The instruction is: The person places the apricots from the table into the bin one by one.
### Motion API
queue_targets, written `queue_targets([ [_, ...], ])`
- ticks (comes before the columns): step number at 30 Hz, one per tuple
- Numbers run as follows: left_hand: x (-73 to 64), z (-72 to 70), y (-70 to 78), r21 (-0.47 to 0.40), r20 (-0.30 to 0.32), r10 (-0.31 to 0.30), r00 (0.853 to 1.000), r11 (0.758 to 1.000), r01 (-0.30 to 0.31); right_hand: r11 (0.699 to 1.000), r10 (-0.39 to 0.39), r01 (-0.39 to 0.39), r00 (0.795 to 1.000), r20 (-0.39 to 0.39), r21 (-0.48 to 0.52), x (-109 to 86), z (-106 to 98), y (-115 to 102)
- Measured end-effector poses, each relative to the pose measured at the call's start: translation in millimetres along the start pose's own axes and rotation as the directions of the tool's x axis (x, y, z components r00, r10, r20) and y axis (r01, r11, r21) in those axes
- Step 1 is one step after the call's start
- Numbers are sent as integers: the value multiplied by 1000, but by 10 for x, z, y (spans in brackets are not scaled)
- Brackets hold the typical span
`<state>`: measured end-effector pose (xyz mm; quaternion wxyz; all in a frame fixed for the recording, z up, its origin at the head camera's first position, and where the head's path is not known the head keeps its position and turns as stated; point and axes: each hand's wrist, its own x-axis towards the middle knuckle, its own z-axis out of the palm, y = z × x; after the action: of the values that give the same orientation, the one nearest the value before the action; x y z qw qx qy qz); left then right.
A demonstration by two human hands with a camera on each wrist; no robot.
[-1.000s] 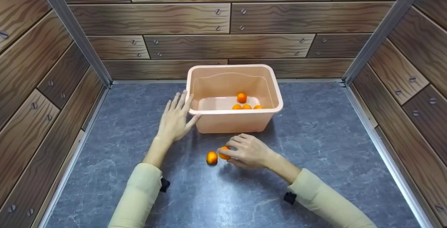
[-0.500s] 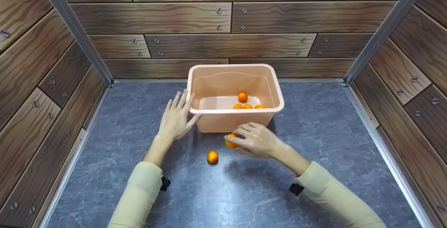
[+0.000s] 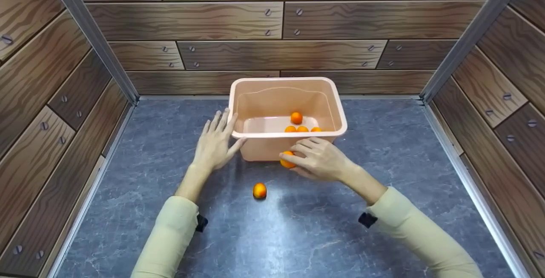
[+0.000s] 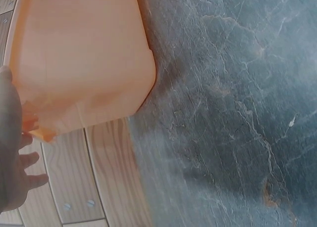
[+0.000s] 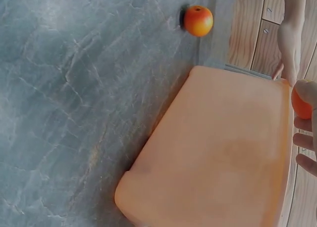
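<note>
My right hand pinches an orange between thumb and fingers, just in front of the near wall of a peach-coloured plastic tub. In the right wrist view that orange shows at the right edge, by the tub's rim. My left hand lies with fingers spread and straight against the tub's left rim. A second round fruit, yellow-orange with a red blush, sits on the grey surface nearer to me. Inside the tub are several orange fruits, some partly hidden by the front rim.
Grey marbled flooring surrounds the tub. Wood-patterned panels stand behind it and on both sides, with metal strips along their corners. The tub stands close to the back panel.
My right hand has lifted the orange away from beside the other fruit, carrying it forward and slightly right to the tub's front. The left hand stays at the rim.
</note>
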<state>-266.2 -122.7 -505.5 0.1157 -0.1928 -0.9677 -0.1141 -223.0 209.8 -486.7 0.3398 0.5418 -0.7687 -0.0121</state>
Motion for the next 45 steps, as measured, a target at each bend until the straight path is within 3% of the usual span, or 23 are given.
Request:
queue_targets([
  [10,9,6,14,-6,9,-11,1000,1000,11,1000,-8,8,1000,11,-27,94,-137,163],
  [18,13,-1,15,-7,9,-12,1000,1000,12,999,-24,23,999,-39,-24,144,-160,335],
  [26,5,6,11,7,3,-3,1000,1000,3,999,48,-49,998,-49,-11,124,-152,514],
  [45,-1,-2,19,6,6,-7,1000,1000,7,988,146,-141,986,77,-69,-18,-100,915],
])
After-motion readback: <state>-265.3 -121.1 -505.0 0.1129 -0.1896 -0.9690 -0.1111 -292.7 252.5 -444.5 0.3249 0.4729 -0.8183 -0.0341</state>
